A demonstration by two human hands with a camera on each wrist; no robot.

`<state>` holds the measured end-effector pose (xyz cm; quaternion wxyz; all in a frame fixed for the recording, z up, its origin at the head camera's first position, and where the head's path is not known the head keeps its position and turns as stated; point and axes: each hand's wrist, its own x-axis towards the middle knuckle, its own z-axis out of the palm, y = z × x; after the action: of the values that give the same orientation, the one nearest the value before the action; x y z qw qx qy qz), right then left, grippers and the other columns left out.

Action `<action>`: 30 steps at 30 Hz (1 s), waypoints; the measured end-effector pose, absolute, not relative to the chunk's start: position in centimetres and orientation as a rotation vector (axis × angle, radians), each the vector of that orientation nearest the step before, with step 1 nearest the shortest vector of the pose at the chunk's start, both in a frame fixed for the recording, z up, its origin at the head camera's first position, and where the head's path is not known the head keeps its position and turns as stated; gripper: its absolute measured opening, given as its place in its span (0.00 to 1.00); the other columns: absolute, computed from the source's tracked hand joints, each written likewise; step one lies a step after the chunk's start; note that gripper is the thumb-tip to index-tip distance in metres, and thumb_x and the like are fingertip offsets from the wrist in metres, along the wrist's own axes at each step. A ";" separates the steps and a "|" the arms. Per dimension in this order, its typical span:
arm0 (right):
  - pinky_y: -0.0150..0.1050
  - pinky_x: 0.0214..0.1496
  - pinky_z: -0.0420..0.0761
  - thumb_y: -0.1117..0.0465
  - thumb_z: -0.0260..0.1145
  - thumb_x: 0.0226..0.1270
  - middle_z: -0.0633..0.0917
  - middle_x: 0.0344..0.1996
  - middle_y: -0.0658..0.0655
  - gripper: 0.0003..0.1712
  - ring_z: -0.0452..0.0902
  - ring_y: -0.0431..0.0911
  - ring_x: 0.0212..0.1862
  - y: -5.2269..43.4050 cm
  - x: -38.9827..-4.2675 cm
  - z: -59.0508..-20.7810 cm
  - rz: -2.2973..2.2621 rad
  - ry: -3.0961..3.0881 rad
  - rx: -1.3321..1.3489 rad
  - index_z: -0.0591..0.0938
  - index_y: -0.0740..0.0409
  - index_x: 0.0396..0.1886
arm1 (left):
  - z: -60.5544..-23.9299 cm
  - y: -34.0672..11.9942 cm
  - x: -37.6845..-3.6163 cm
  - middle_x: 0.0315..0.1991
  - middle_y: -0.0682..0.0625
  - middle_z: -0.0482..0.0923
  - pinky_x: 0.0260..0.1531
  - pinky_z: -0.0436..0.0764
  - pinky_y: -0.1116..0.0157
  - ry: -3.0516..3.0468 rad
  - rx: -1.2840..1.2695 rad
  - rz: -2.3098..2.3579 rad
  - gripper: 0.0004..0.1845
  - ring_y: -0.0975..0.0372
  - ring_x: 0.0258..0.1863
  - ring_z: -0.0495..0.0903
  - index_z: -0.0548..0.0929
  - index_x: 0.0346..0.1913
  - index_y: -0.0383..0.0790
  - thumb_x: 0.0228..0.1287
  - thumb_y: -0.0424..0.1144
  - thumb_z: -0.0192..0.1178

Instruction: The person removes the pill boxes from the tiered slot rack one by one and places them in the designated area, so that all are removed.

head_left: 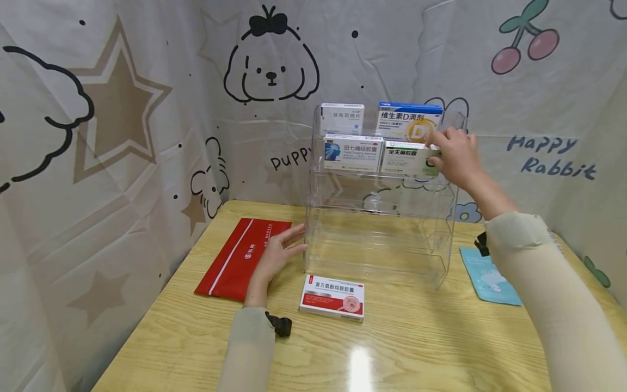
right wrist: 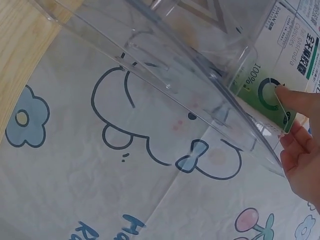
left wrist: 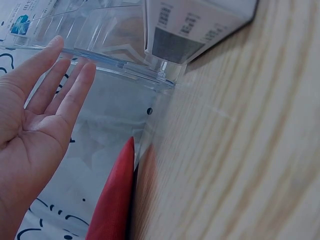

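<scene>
Seating, apparently, green box point(head_left: 407, 161) on second tier from top of rack point(head_left: 379, 209); pinching its right end in right grip point(head_left: 456, 155). Holding left grip point(head_left: 279, 252) open at rack's left edge. Next, likely needing to square box, then release without tilting rack.
</scene>
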<state>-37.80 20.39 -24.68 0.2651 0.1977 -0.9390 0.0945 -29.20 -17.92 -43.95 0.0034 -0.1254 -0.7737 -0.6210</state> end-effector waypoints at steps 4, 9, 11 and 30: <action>0.63 0.53 0.65 0.68 0.67 0.64 0.75 0.46 0.70 0.14 0.68 0.65 0.50 20.8 -37.8 -24.4 0.269 -2.493 0.588 0.75 0.61 0.47 | -44.0 -17.9 -29.3 0.72 0.42 0.67 0.67 0.72 0.51 -2.437 -0.393 -1.934 0.31 0.51 0.72 0.68 0.67 0.72 0.41 0.66 0.32 0.61; 0.62 0.54 0.67 0.70 0.65 0.65 0.73 0.47 0.69 0.13 0.66 0.63 0.50 20.9 -37.4 -24.0 0.418 -2.454 0.611 0.75 0.64 0.49 | -44.1 -17.9 -29.4 0.71 0.42 0.68 0.66 0.73 0.53 -2.422 -0.402 -1.936 0.31 0.51 0.71 0.69 0.68 0.71 0.41 0.65 0.34 0.63; 0.60 0.54 0.68 0.72 0.63 0.66 0.72 0.48 0.69 0.13 0.66 0.62 0.51 20.8 -37.2 -23.9 0.489 -2.437 0.605 0.75 0.66 0.50 | -44.1 -17.9 -29.4 0.71 0.41 0.68 0.66 0.73 0.53 -2.412 -0.405 -1.945 0.31 0.51 0.71 0.69 0.68 0.71 0.40 0.66 0.33 0.62; 0.17 0.42 0.67 0.70 0.65 0.65 0.72 0.43 0.48 0.14 0.68 0.33 0.47 21.3 -35.1 -23.6 0.833 -2.160 0.560 0.78 0.67 0.50 | -44.1 -17.7 -29.2 0.70 0.44 0.71 0.67 0.71 0.52 -2.451 -0.364 -1.902 0.31 0.53 0.70 0.70 0.69 0.71 0.43 0.66 0.34 0.63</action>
<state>-35.09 21.25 -23.57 0.3708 0.2182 -0.8423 0.3247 -29.24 -17.74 -44.06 0.0088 -0.1165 -0.7846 -0.6088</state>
